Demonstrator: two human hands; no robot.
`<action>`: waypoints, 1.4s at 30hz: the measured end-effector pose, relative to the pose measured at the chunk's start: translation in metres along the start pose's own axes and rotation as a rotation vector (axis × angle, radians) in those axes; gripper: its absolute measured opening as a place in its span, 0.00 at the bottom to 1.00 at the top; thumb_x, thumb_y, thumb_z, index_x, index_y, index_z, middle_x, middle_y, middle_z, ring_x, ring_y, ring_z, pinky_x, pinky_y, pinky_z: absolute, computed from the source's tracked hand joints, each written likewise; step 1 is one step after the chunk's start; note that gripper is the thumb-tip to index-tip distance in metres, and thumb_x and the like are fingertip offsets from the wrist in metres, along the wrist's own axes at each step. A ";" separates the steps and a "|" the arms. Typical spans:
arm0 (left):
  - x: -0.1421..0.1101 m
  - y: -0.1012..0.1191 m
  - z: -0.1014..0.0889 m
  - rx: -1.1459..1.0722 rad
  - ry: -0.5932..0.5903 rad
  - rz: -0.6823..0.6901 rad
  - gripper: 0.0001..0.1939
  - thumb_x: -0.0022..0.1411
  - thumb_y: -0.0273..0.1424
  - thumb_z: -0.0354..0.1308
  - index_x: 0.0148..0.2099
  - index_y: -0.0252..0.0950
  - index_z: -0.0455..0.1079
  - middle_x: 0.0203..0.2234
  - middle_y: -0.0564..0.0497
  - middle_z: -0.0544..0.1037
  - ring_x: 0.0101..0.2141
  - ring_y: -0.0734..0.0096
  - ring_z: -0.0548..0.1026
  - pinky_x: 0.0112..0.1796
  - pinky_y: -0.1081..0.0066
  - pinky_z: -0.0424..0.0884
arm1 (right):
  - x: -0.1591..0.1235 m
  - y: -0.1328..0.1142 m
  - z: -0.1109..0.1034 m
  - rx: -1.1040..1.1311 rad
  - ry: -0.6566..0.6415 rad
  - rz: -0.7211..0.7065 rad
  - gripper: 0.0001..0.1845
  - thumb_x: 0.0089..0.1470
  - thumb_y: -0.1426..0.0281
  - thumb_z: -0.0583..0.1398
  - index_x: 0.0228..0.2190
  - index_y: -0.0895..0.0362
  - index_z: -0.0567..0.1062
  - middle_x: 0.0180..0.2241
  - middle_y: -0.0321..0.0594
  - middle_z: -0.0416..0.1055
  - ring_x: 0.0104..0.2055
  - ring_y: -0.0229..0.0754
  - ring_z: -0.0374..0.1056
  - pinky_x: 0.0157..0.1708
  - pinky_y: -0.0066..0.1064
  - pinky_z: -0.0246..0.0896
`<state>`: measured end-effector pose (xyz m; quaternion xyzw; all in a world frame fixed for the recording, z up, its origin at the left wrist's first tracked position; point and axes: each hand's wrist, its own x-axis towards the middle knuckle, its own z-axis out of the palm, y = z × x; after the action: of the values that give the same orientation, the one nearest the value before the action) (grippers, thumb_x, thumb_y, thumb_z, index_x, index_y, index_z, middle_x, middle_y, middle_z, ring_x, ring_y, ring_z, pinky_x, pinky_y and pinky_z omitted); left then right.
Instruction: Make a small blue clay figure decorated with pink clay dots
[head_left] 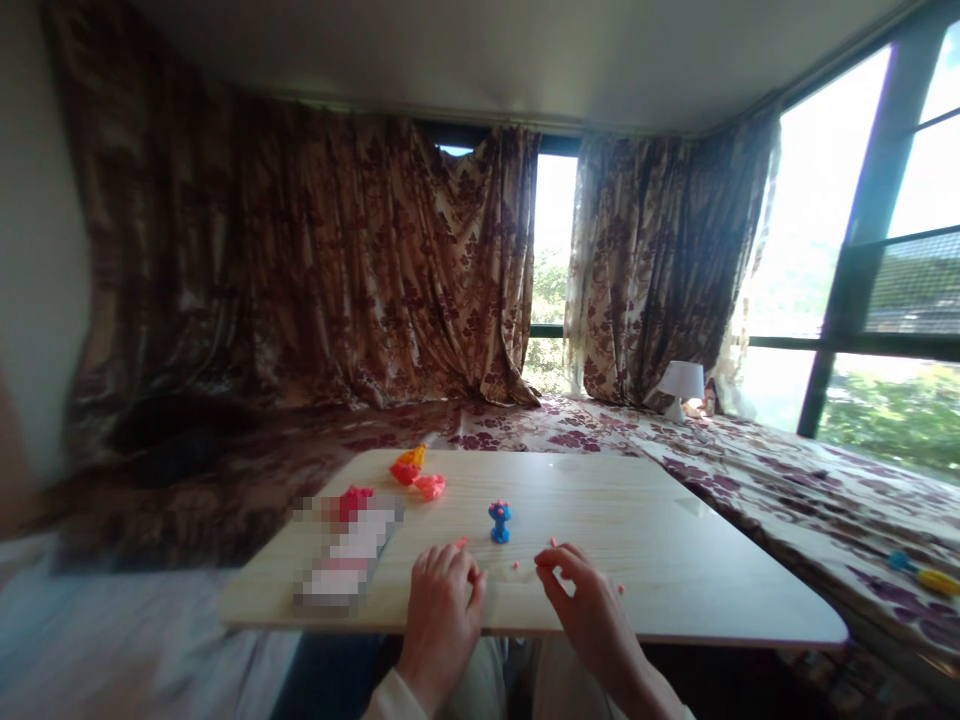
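Note:
A small blue modelling-clay figure (500,524) with pink dots on its top stands upright on the table (675,560), just beyond my hands. My left hand (444,600) rests at the near edge, fingers loosely curved down and thumb apart; its fingertips are partly hidden. A pink clay bit (462,542) lies right by its knuckles. Thumb and index finger of my right hand (589,600) meet in a pinch; whatever is between them is too small to make out. Close to this hand lie a tiny pink ball (516,566), a pink bit (553,542) and another pink bit (621,590).
Crumpled yellow (417,457), red (405,474) and coral (430,487) pieces lie at the back left. A magenta piece (355,503) sits by a blurred-out flat object (349,555). A white lamp (682,382) and a blue-and-yellow item (937,582) are beyond the table.

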<state>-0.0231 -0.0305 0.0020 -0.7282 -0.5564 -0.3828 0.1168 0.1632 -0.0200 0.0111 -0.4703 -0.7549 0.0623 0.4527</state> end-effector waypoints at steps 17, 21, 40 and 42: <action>0.011 -0.001 0.003 -0.087 0.020 -0.006 0.10 0.59 0.27 0.49 0.27 0.36 0.68 0.26 0.50 0.73 0.33 0.65 0.70 0.37 0.64 0.64 | 0.011 -0.005 -0.007 0.025 -0.023 0.109 0.20 0.55 0.60 0.53 0.19 0.57 0.71 0.18 0.34 0.68 0.21 0.36 0.62 0.25 0.25 0.55; 0.011 -0.003 0.006 -0.146 0.037 0.013 0.10 0.55 0.21 0.49 0.34 0.36 0.71 0.29 0.49 0.74 0.36 0.64 0.70 0.40 0.62 0.65 | 0.012 -0.006 -0.008 0.106 -0.053 0.086 0.14 0.55 0.65 0.54 0.24 0.56 0.74 0.25 0.36 0.72 0.24 0.36 0.65 0.28 0.25 0.59; 0.017 0.002 0.006 -0.261 -0.001 -0.052 0.09 0.56 0.26 0.51 0.30 0.37 0.72 0.27 0.49 0.75 0.34 0.65 0.69 0.38 0.64 0.65 | 0.021 0.003 -0.004 0.211 -0.002 0.186 0.17 0.53 0.61 0.54 0.22 0.58 0.74 0.20 0.37 0.71 0.22 0.35 0.65 0.21 0.23 0.58; 0.018 0.001 0.006 -0.303 0.004 -0.040 0.11 0.56 0.25 0.49 0.33 0.37 0.74 0.28 0.48 0.76 0.36 0.64 0.70 0.39 0.64 0.66 | 0.021 0.005 -0.002 0.280 -0.004 0.182 0.14 0.52 0.63 0.55 0.26 0.58 0.75 0.25 0.38 0.74 0.24 0.36 0.67 0.21 0.24 0.61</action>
<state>-0.0178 -0.0141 0.0105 -0.7254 -0.5066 -0.4661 -0.0013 0.1650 -0.0021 0.0230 -0.4688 -0.6942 0.2085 0.5048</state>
